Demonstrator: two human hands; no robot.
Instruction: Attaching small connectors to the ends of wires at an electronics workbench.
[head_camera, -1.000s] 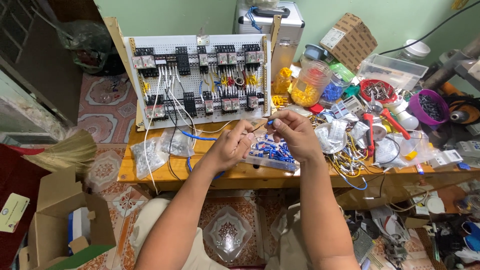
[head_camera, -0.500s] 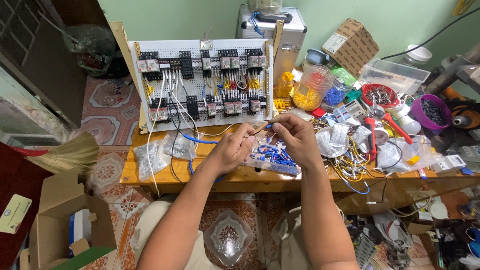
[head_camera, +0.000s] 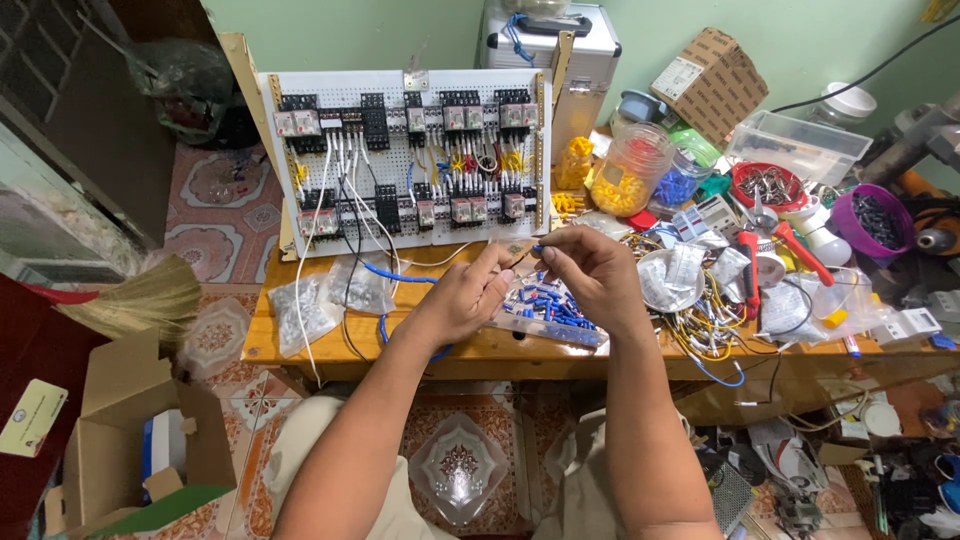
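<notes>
- Blue wire (head_camera: 400, 274), thin and bent, runs from my left hand across the wooden bench (head_camera: 500, 348) toward the white perforated panel (head_camera: 405, 150); its free end sits up between my two hands, just above the bench.
- My left hand (head_camera: 462, 298) is closed in a pinch, thumb and fingers pressed on the wire near its end.
- My right hand (head_camera: 590, 272) is also closed in a pinch, fingertips meeting those of the left; they nip a small blue piece (head_camera: 538, 248) at the wire's tip. I cannot tell if that piece is already seated on the wire.
- Just below both hands lies a clear bag of blue terminals (head_camera: 545, 310), flat on the bench.
- I see the panel standing upright at the back of the bench, carrying rows of black relay blocks (head_camera: 455, 115) with white, yellow and black leads hanging between them.
- Two clear bags of small metal parts (head_camera: 325, 300) lie left of my left hand, near the bench edge.
- To the right of my right hand I see a jar of yellow parts (head_camera: 630, 170), red-handled pliers (head_camera: 775, 255) and a tangle of yellow wires (head_camera: 715, 315).
- On the floor at far left sits an open cardboard box (head_camera: 120, 440), with a straw broom (head_camera: 135, 300) above it.
</notes>
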